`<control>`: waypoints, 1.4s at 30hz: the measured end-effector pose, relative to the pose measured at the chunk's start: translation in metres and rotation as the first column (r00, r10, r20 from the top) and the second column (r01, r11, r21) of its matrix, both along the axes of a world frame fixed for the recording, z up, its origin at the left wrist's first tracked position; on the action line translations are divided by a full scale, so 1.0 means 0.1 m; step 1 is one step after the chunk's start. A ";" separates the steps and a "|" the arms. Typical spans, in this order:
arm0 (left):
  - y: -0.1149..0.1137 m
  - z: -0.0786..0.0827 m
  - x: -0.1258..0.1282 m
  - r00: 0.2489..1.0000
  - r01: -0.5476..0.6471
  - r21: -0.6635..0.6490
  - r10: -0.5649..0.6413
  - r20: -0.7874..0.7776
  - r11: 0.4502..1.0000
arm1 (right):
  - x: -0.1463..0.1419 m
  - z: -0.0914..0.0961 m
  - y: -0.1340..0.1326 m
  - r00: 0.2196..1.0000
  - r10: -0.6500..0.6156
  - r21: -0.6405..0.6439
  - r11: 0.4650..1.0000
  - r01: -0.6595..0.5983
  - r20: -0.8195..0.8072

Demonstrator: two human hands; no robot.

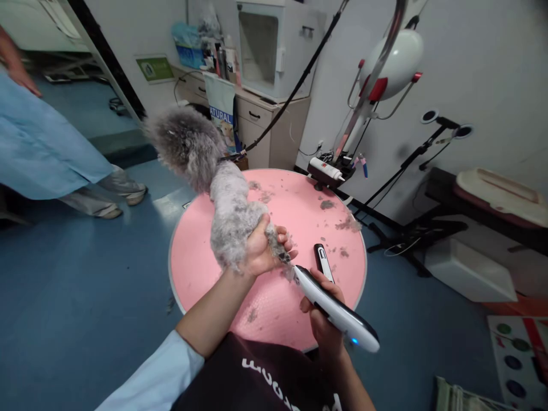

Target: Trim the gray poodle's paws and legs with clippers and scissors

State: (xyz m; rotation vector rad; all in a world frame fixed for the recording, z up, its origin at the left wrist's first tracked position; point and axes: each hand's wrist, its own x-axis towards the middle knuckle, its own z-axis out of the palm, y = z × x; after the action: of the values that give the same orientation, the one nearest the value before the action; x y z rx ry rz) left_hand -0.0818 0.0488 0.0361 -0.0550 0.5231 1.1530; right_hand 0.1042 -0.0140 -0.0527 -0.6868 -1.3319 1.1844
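L hand [259,251] gripping dog [229,205] paw, R hand [325,322] w/ clipper [336,311] (touching fur)

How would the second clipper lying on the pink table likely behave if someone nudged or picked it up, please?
The spare clipper looks rigid and lies flat on the pink table, so it would probably slide rather than roll. Its glossy shell may be a little slippery, more so with the loose fur clumps around it. It looks slim, likely light enough for one hand.

You see a grey dog [226,194] on a pink round table [299,200], a white-and-black clipper [338,311], and a blue floor [85,285].
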 end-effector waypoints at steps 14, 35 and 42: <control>0.02 -0.02 0.00 0.986 -0.098 0.016 0.095 0.137 0.995 | -0.20 0.08 -0.05 0.988 -0.156 0.166 0.974 0.154 0.000; 0.04 0.00 0.03 0.985 -0.160 0.027 0.157 0.077 0.987 | -0.23 0.05 -0.02 0.975 -0.205 0.242 0.953 0.180 0.085; 0.03 0.00 0.02 0.985 -0.163 0.028 0.162 0.061 0.986 | -0.15 0.10 0.04 0.967 -0.194 0.345 0.930 0.129 0.162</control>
State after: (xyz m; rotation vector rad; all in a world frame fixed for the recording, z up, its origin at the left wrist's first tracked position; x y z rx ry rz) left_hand -0.0796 0.0514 0.0363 -0.1042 0.4536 1.3154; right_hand 0.0888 -0.0099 -0.0430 -0.6630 -1.5605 0.7483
